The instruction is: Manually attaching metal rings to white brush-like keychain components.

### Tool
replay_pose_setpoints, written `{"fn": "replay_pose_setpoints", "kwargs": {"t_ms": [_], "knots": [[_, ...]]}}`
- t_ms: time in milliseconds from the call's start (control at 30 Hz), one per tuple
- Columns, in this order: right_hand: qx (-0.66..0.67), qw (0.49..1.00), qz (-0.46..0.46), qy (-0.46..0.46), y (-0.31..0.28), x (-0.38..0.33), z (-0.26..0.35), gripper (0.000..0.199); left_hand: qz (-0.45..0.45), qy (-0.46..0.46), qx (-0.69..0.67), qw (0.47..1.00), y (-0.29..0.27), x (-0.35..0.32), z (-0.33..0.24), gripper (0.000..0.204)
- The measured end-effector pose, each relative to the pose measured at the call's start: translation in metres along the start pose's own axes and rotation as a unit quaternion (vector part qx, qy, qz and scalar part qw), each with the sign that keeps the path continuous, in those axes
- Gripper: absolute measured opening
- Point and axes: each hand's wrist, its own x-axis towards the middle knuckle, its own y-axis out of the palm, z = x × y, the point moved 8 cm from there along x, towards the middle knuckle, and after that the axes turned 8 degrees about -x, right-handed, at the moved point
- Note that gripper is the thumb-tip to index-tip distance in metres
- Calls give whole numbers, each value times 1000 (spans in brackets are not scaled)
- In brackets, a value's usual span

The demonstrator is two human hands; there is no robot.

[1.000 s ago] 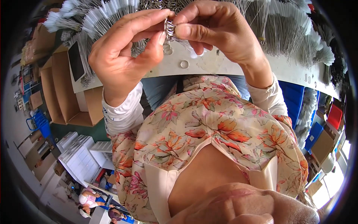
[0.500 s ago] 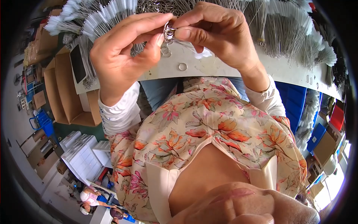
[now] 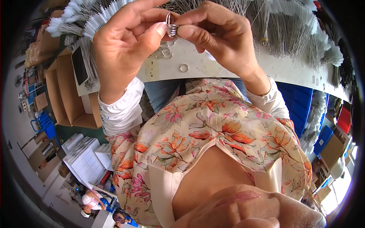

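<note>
Above the table edge, my left hand (image 3: 127,47) pinches a metal ring (image 3: 168,18) between thumb and fingers. Several wire loops (image 3: 172,30) sit stacked on the lower part of this ring. My right hand (image 3: 226,41) is closed from the other side, its thumb and forefinger pressed at the loops. Whatever hangs from those loops is mostly hidden behind the right hand. One loose ring (image 3: 184,68) lies on the table below my hands, and a few more loose rings (image 3: 165,52) lie just behind my fingers.
Bunches of thin wire brushes with white bristles (image 3: 292,38) cover the table (image 3: 224,70) at far left and right. A dark phone (image 3: 79,65) rests at the left edge beside cardboard boxes (image 3: 66,91). Blue bins (image 3: 294,106) stand right; another person (image 3: 92,199) works in the background.
My left hand has shifted and its fingers are raised, turning the ring so the stacked loops show more plainly. The right hand keeps its pinch, nearly in place.
</note>
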Motion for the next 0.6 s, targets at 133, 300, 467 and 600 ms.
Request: {"fn": "replay_pose_setpoints", "kwargs": {"t_ms": [133, 300, 467, 600], "knots": [[210, 952, 28, 220, 8, -8, -25, 11, 97, 70, 152, 981, 2, 6, -7, 21], [235, 954, 45, 182, 18, -1, -27, 12, 57, -10, 5, 998, -21, 7, 16, 19], [216, 961, 48, 163, 17, 2, -27, 12, 24, -67, -87, 994, -17, 7, 14, 18], [184, 964, 38, 191, 11, 4, -29, 12, 86, -13, 180, 980, -6, 6, -4, 17]]}}
